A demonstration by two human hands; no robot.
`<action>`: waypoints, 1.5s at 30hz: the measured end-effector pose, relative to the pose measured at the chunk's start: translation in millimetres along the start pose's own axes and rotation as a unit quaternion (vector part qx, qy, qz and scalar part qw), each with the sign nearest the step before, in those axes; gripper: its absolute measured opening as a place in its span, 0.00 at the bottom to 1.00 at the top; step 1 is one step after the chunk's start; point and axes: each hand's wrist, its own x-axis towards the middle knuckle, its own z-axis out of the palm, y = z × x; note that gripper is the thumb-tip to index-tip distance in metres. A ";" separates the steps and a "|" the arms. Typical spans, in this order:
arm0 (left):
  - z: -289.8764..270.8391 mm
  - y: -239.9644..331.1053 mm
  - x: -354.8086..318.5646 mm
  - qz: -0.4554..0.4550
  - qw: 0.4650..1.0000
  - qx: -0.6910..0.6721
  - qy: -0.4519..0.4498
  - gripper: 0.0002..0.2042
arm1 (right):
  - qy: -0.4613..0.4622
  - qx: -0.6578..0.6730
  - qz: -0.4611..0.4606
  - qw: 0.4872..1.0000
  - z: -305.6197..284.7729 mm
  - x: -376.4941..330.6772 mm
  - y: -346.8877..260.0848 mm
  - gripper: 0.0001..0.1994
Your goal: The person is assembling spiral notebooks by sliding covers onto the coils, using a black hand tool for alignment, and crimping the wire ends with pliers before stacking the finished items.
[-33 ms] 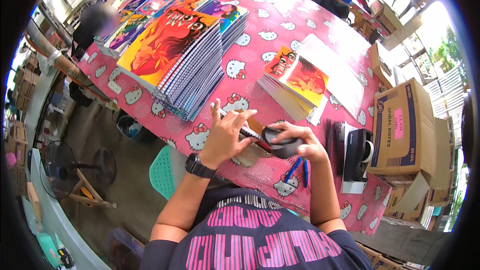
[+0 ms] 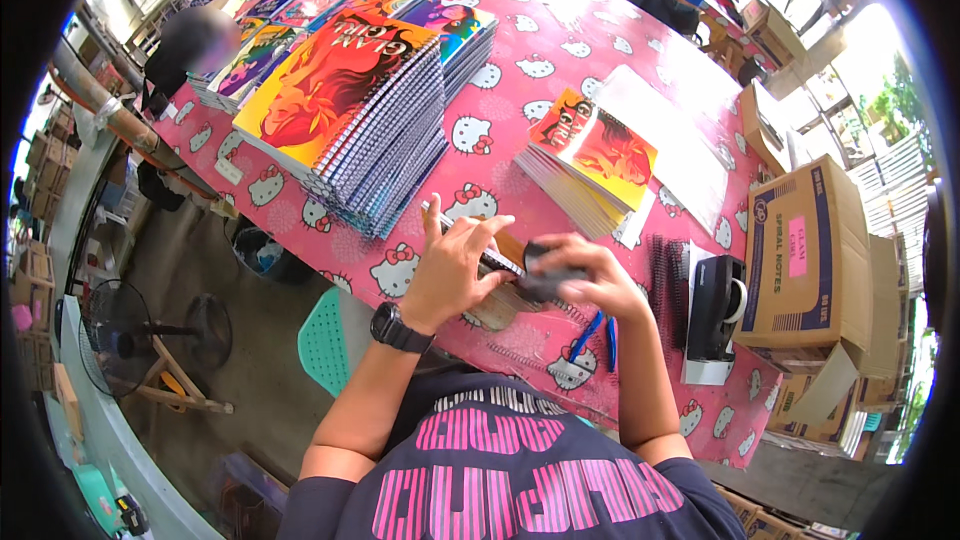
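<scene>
Your left hand [image 2: 455, 265], with a black wristwatch [image 2: 400, 328] on its wrist, lies palm-down on a thin notebook [image 2: 497, 302] at the near edge of the pink cat-print tablecloth [image 2: 560, 60]. Its fingers are spread slightly and pressed flat, with the index finger raised toward 12 o'clock. Your right hand [image 2: 595, 278] sits just beside it at 3 o'clock, fingers curled together and clamped on a small dark grey tool [image 2: 548, 282] that meets the notebook's black spiral wire edge [image 2: 497, 262] between the two hands.

At 11 o'clock from your hands stands a tall stack of spiral-bound notebooks with an orange and yellow cover [image 2: 355, 120]; further stacks with colourful covers [image 2: 300, 15] lie beyond it. At 1 o'clock is a lower pile of unbound notebooks with a red-orange cover [image 2: 592, 165], and a sheet of clear plastic [image 2: 670, 135] is just beside it. At 3 o'clock black wire coils [image 2: 665, 280] lie near a black tape dispenser [image 2: 715, 315], with a brown cardboard box with a pink label [image 2: 805, 255] beyond. Two blue pens [image 2: 597, 335] lie at 5 o'clock, near your right forearm.
</scene>
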 end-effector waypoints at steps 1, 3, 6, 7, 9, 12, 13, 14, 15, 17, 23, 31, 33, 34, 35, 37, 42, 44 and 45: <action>1.0 0.5 -1.9 -0.005 1.000 -0.005 0.011 0.36 | 0.038 -0.139 0.041 0.989 -1.0 4.1 12.4 0.19; -4.3 -1.2 -2.6 -0.013 0.997 0.004 0.080 0.39 | 0.084 -0.223 0.082 0.968 -5.3 10.4 17.9 0.18; 10.6 -25.2 -12.1 -0.097 0.937 -0.181 0.282 0.42 | -0.014 0.143 -0.042 0.989 5.9 6.5 2.7 0.18; 18.3 -35.1 -13.7 -0.098 0.904 -0.282 0.308 0.42 | -0.014 -0.003 -0.017 1.000 12.2 13.5 1.6 0.20; 25.4 -46.7 -18.5 -0.124 0.905 -0.326 0.242 0.41 | 0.091 -0.182 0.076 0.976 10.3 19.8 29.8 0.26; 24.4 -50.9 -21.3 -0.160 0.875 -0.410 0.204 0.35 | 0.039 0.137 0.006 0.990 7.7 13.5 17.1 0.27; 23.2 -55.6 -21.5 -0.172 0.865 -0.428 0.200 0.34 | -0.018 0.153 -0.028 0.988 13.9 18.2 9.6 0.28; 25.4 -56.4 -20.1 -0.179 0.854 -0.450 0.191 0.33 | -0.004 -0.003 -0.006 1.000 18.7 22.8 6.3 0.28; 24.9 -52.1 -17.3 -0.161 0.835 -0.482 0.212 0.27 | 0.043 -0.137 0.034 0.989 14.8 29.1 15.5 0.27; 32.6 -69.8 -18.6 -0.170 0.857 -0.444 0.200 0.25 | 0.066 -0.080 0.043 0.994 -3.3 32.6 27.5 0.25; 26.3 -63.5 -24.7 -0.178 0.856 -0.441 0.201 0.21 | 0.054 -0.212 0.033 0.975 4.3 47.5 27.3 0.24; 22.4 -57.8 -24.1 -0.173 0.839 -0.477 0.198 0.19 | -0.052 -0.004 0.011 0.999 11.1 68.9 15.5 0.27; 19.4 -55.9 -23.4 -0.184 0.840 -0.476 0.184 0.19 | -0.107 0.068 -0.004 0.992 12.3 67.3 18.4 0.25; 18.5 -55.7 -23.8 -0.190 0.840 -0.476 0.177 0.19 | -0.067 -0.058 0.024 0.996 13.3 70.5 22.1 0.26; 18.4 -61.2 -23.7 -0.175 0.819 -0.516 0.182 0.18 | -0.026 -0.186 0.045 0.981 13.5 77.7 21.8 0.27; 24.1 -63.7 -25.6 -0.173 0.845 -0.474 0.177 0.18 | -0.019 -0.089 0.079 0.993 7.7 78.1 22.9 0.27; 19.7 -63.1 -24.9 -0.175 0.833 -0.494 0.176 0.18 | -0.008 -0.247 0.069 0.967 18.7 95.7 20.7 0.26; 21.7 -60.1 -30.5 -0.181 0.838 -0.484 0.174 0.18 | -0.043 -0.102 0.055 0.992 18.6 89.2 14.5 0.27; 20.0 -62.0 -30.4 -0.181 0.833 -0.491 0.177 0.18 | -0.085 0.017 0.028 0.996 21.7 87.9 8.7 0.27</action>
